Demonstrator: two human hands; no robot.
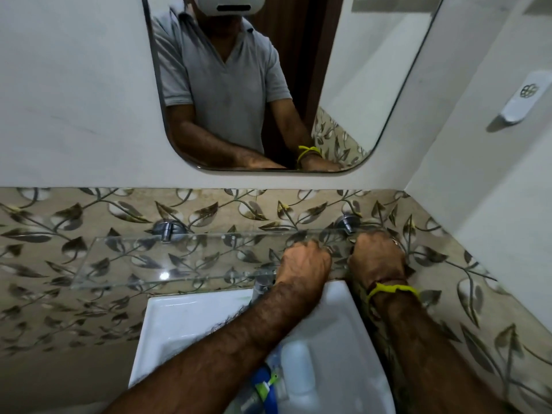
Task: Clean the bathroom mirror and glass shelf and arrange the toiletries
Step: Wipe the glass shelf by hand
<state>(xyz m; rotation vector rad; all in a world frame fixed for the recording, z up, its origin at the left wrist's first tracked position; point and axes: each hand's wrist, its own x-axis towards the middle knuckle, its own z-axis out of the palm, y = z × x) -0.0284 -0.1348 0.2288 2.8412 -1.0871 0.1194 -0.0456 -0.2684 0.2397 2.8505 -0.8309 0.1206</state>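
The clear glass shelf (149, 258) juts from the leaf-patterned tile on two chrome brackets, below the rounded mirror (358, 85). Both fists rest at its right end, side by side. My left hand (307, 261) is curled tight, knuckles up. My right hand (378, 255), with a yellow thread at the wrist, is clenched beside the right bracket (348, 222). A dark olive patterned cloth (369, 312) shows between the fists and hangs down under my right wrist. Toiletries lie in the white sink (185, 318): a white bottle (298, 372) and a blue toothbrush (268, 389), partly hidden by my left forearm.
The chrome tap (263, 283) stands under the shelf's front edge, just left of my left wrist. A white holder (522, 97) is fixed to the right side wall. The mirror reflects a person in a grey shirt wearing a headset.
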